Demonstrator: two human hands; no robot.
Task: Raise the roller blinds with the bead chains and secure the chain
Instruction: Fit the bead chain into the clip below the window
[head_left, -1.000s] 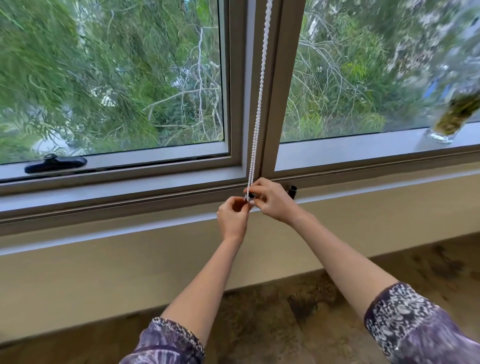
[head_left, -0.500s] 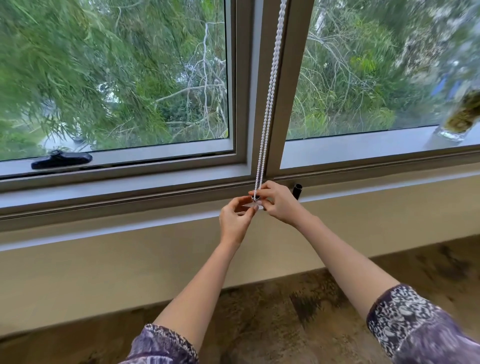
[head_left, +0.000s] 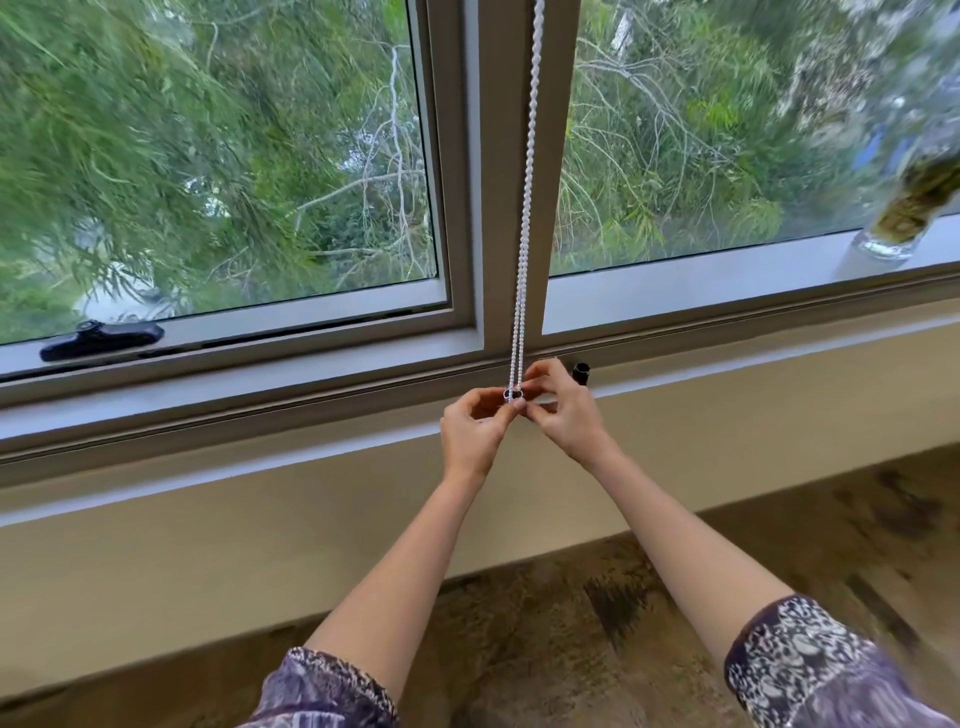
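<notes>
A white bead chain (head_left: 525, 208) hangs in a taut double strand down the grey post between two window panes. Its bottom loop ends at a small dark holder (head_left: 513, 394) on the sill frame. My left hand (head_left: 475, 428) pinches the bottom of the chain from the left with thumb and fingertips. From the right, my right hand (head_left: 563, 410) pinches the same spot, fingers curled over the holder. The blind itself is out of view above.
A black window latch (head_left: 101, 340) lies on the left pane's frame. A short black cylinder (head_left: 581, 373) stands just right of my right hand. A glass vase (head_left: 893, 239) sits on the right ledge. Below are a beige wall and brown carpet.
The view has shifted a little, so the chain and hands sit further right in frame. My fingers have worked at the chain's bottom loop; the dark holder now shows between them.
</notes>
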